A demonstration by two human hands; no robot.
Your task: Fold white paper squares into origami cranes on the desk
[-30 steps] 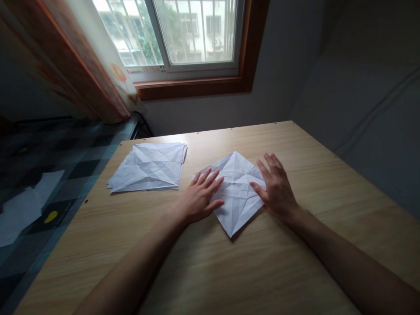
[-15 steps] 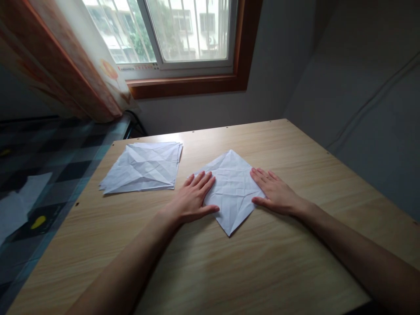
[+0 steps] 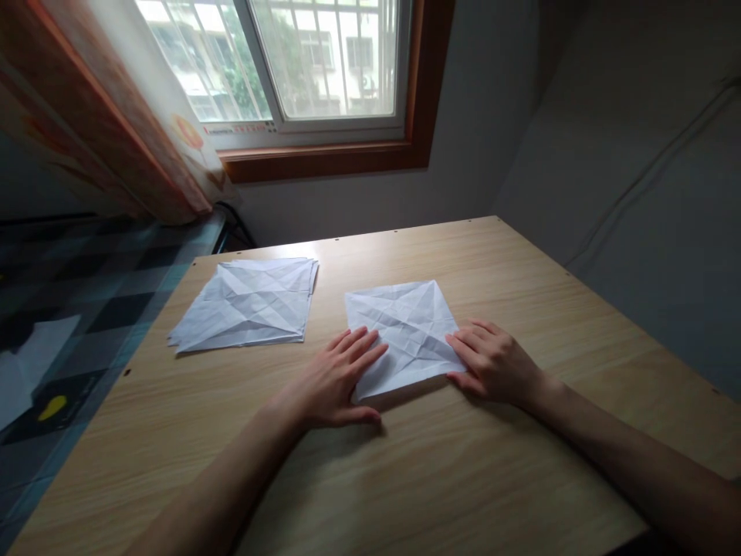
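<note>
A creased white sheet of paper (image 3: 405, 328) lies on the wooden table, its edges now roughly square to me and its front edge slightly raised. My left hand (image 3: 341, 374) rests at the paper's left side, fingers spread with their tips on the sheet and the thumb out on the wood. At the front right corner, my right hand (image 3: 492, 359) pinches the paper between curled fingers and thumb. A stack of similar creased white sheets (image 3: 255, 301) lies to the left, apart from both hands.
The light wooden tabletop (image 3: 463, 479) has its far edge below a window (image 3: 329, 62). On the left, a checked cloth (image 3: 116, 262) carries some white paper (image 3: 40, 355). A patterned curtain (image 3: 116, 93) hangs beside the window. A cable (image 3: 642, 181) runs along the right wall.
The sheet has turned from a diamond to a roughly square position. My right hand has gone from lying flat to pinching its corner. The left hand has shifted slightly toward me.
</note>
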